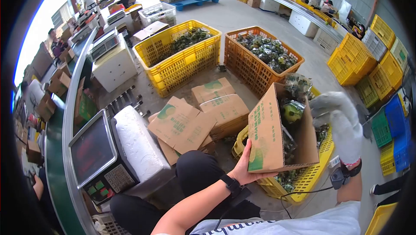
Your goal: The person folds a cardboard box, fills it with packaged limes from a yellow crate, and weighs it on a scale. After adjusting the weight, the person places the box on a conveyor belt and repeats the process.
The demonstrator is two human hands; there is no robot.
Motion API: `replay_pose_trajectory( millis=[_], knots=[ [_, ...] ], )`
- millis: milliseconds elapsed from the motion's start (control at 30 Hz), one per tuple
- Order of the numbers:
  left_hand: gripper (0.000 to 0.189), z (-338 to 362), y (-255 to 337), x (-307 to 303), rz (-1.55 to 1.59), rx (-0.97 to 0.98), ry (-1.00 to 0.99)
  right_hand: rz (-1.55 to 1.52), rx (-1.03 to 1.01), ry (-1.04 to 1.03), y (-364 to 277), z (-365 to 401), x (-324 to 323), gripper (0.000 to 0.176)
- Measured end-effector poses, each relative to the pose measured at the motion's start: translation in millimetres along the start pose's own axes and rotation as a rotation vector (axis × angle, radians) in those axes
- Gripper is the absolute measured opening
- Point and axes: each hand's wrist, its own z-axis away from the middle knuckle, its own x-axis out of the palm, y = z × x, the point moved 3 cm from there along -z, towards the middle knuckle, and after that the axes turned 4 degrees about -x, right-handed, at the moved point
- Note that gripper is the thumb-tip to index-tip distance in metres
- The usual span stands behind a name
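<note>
My left hand (246, 168) is bare, with a dark watch on its wrist, and grips the lower corner of an open cardboard box (266, 137). Green print covers the box's side, and it is tilted so that its opening faces up and right. Inside, a round green item (293, 111) lies in clear plastic, with more plastic-wrapped pieces around it. My right hand (340, 120), in a white glove, is just right of the box's opening, fingers curved toward it and thumb apart. Beneath the box stands a yellow plastic crate (315, 174) holding similar wrapped items.
A yellow crate (182, 72) and an orange crate (247, 70) hold wrapped green goods ahead. Flattened cartons (182, 122) lie before me. On my left are a scale (95, 152), a white foam block (141, 142) and a green conveyor (58, 183). Stacked crates (353, 59) stand right.
</note>
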Motion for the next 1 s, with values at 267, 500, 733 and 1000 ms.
replay_pose_trajectory(
  millis=[267,500,733,1000],
  knots=[
    [0.08,164,76,20,-0.247,0.498,0.022,0.333,-0.431,-0.354,-56,-72,156,0.066],
    [0.086,288,70,14,-0.198,0.788,0.161,0.336,-0.774,-0.652,-75,-123,326,0.031],
    [0.088,357,66,11,-0.122,0.931,0.27,0.617,-1.422,-0.73,-99,-72,386,0.033],
    [0.088,367,74,-3,0.008,1.187,0.25,-0.013,-0.73,-0.746,-81,-119,376,0.028]
  ],
)
